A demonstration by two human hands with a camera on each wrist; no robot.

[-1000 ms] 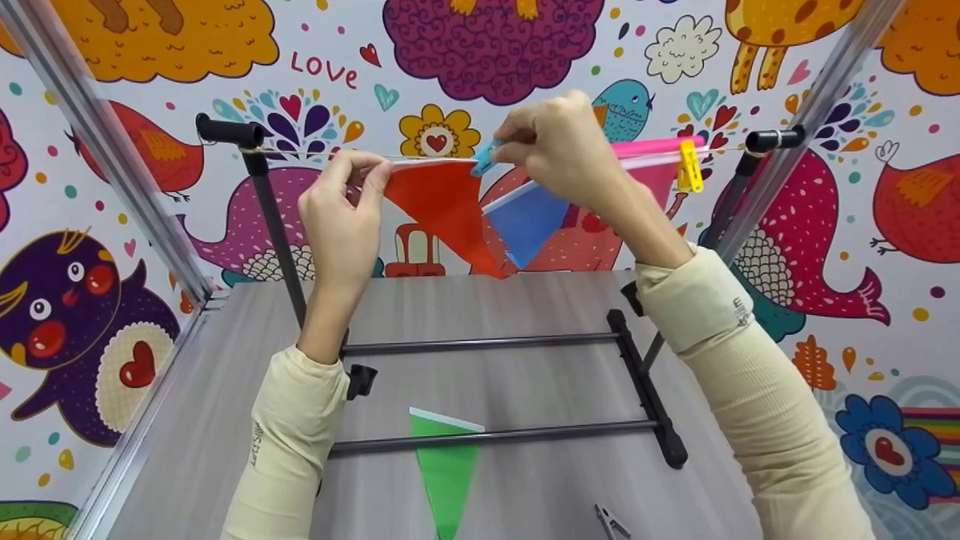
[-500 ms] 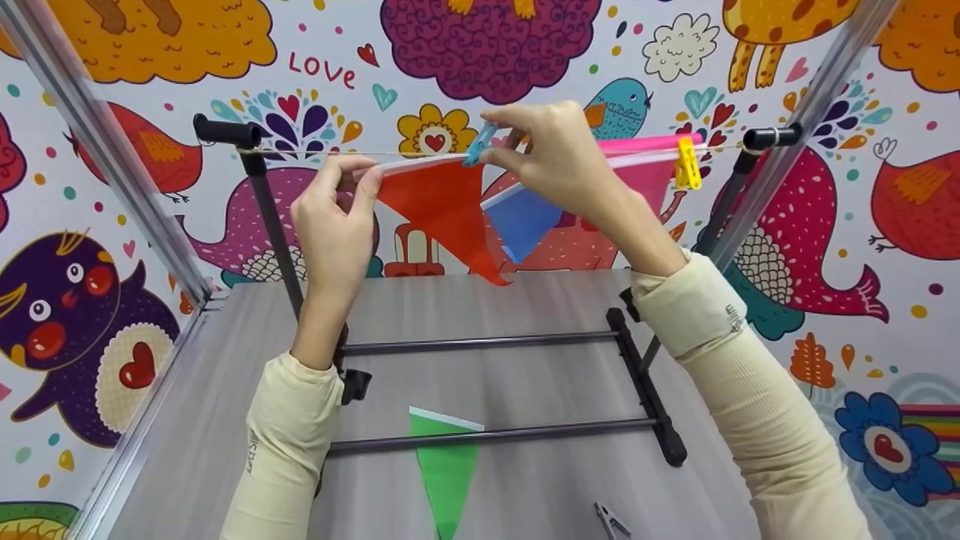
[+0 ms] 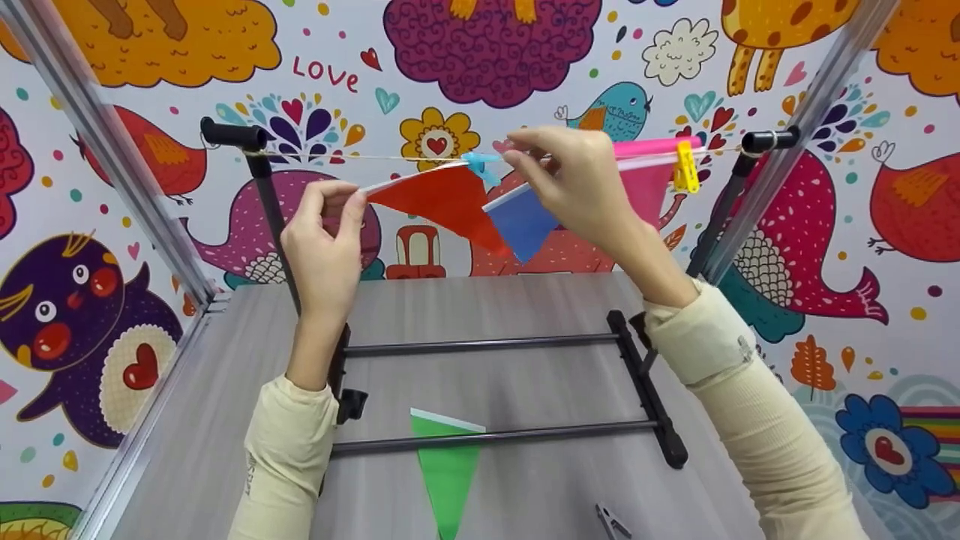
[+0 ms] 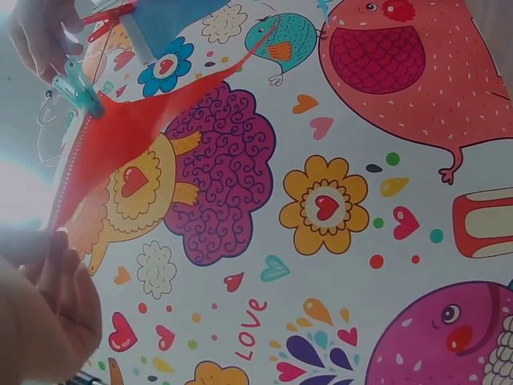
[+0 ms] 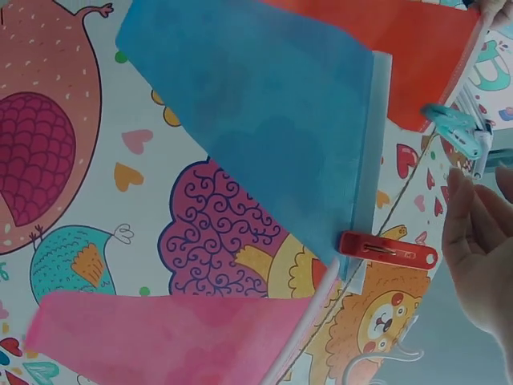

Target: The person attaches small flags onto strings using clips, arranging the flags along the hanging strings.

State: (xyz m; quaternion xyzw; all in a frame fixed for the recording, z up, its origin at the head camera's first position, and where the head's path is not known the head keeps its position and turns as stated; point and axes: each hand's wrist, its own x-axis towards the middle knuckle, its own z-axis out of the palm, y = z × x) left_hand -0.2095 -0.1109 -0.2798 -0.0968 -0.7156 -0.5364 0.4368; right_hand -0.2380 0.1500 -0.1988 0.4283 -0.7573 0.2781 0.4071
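My left hand (image 3: pixel 324 241) pinches the free upper corner of a red triangular pennant (image 3: pixel 431 195) between thumb and fingers. The pennant's other upper corner hangs at a string (image 3: pixel 360 157), clipped by a light blue clothespin (image 5: pixel 455 132). Just right of that clothespin is my right hand (image 3: pixel 586 180), its fingertips apart from it and holding nothing in the right wrist view. A blue pennant (image 5: pixel 272 112) hangs beside the red one, with a red clothespin (image 5: pixel 389 249) at its corner. Further right hangs a pink pennant (image 3: pixel 651 180) with a yellow clothespin (image 3: pixel 685 168).
The string runs between two dark posts (image 3: pixel 274 214) of a frame whose lower bars (image 3: pixel 495 436) lie over the table (image 3: pixel 555 495). On the table are a green pennant (image 3: pixel 448 480), partly under the front bar, and a grey clothespin (image 3: pixel 611 521). A patterned wall (image 3: pixel 315 112) stands behind.
My right fingers have let go of the light blue clothespin, which now sits on the string, and drawn back rightward. My left hand has moved down and left with the red pennant's corner.
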